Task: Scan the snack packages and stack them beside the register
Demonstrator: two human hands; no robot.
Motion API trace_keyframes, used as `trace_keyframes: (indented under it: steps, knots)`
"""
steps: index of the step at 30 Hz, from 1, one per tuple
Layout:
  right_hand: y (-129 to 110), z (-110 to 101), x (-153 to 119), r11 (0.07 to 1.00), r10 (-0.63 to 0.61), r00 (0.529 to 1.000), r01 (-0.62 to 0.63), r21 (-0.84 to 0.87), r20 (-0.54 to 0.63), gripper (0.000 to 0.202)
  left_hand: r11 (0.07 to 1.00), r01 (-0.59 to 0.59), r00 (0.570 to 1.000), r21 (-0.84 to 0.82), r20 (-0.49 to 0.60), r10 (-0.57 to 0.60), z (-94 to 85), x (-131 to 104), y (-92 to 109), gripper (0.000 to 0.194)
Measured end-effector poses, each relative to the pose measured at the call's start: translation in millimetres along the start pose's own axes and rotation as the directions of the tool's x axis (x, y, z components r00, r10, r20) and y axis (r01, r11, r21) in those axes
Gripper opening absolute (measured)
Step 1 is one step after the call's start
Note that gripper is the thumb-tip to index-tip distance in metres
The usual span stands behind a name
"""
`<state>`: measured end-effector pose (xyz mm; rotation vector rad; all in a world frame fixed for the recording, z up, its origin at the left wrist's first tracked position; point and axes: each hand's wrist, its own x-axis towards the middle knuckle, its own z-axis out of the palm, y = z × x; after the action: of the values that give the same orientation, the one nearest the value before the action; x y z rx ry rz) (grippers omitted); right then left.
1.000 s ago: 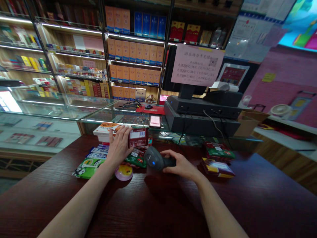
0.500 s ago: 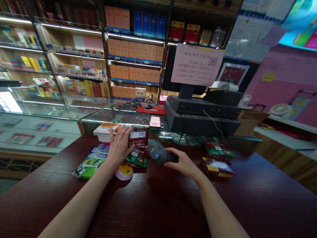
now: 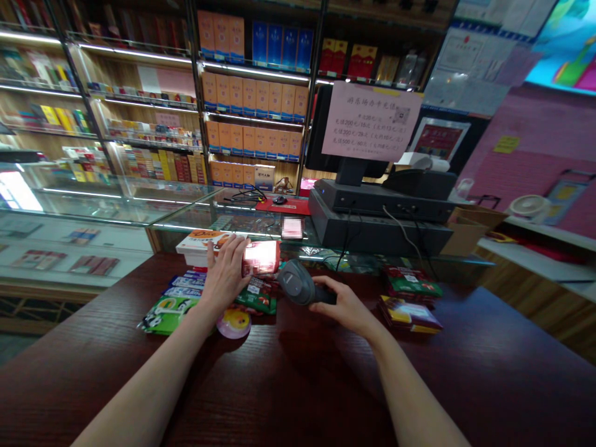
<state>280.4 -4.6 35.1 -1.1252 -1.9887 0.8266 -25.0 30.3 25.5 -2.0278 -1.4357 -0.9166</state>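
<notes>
The left hand (image 3: 226, 267), fingers closed over one end, holds the packet (image 3: 261, 257) upright beside the white box (image 3: 192, 253), its brightly lit face apparently turned for the nearby scanner (image 3: 297, 282), which the right hand (image 3: 345, 305) grips with curled fingers, seemingly for aiming.

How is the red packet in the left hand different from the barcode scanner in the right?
The red packet shows a flat, rectangular face, while the barcode scanner has a rounded head on a handle. Bright light floods the red packet's face, while the barcode scanner's casing looks dark grey. The left hand holds the packet; the right hand holds the scanner. Both are handheld.
</notes>
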Motion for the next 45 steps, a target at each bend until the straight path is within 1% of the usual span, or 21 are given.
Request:
trace_keyframes:
  steps: [5,8,12,17,22,26,36,42,45]
  knots:
    - [2.2,0.8,0.4,1.0,-0.001,1.0,0.0,0.028,0.027,0.048,1.0,0.006,1.0,-0.028,0.02,-0.005,-2.8,1.3,0.3,0.077]
    - [1.0,1.4,-0.4,1.0,0.006,0.998,-0.008,0.026,0.063,0.055,1.0,0.008,1.0,-0.025,0.027,-0.007,-2.8,1.7,0.3,0.078]
    - [0.3,4.8,-1.6,1.0,0.009,0.993,-0.006,-0.03,0.121,0.067,1.0,0.015,0.999,-0.017,0.032,-0.014,-1.3,1.0,0.0,0.077]
    - [3.1,11.8,-1.8,0.996,-0.022,0.978,0.04,-0.083,0.206,0.069,1.0,0.016,0.999,-0.024,0.035,-0.015,-2.3,0.8,0.9,0.076]
    - [5.4,17.0,-2.0,0.977,0.025,0.96,0.035,-0.208,0.277,0.071,1.0,0.012,0.999,-0.015,0.031,-0.011,-2.8,1.0,1.0,0.074]
    - [8.3,20.4,-2.1,0.967,0.055,0.946,0.028,-0.251,0.318,0.073,1.0,0.006,1.0,-0.005,0.029,-0.006,-1.9,0.9,0.4,0.074]
    - [20.5,25.6,-2.5,0.959,0.024,0.944,0.071,-0.275,0.329,0.074,0.999,0.009,1.0,-0.036,0.019,-0.009,-4.4,1.3,2.5,0.074]
    - [13.7,24.2,-3.5,0.951,0.046,0.942,0.061,-0.305,0.332,0.069,0.999,0.016,1.0,-0.049,0.021,-0.015,-4.0,1.7,2.5,0.076]
    - [10.9,23.5,-3.5,0.954,0.062,0.935,0.046,-0.295,0.348,0.069,0.999,0.012,0.999,-0.033,0.03,-0.011,-3.6,1.4,2.5,0.077]
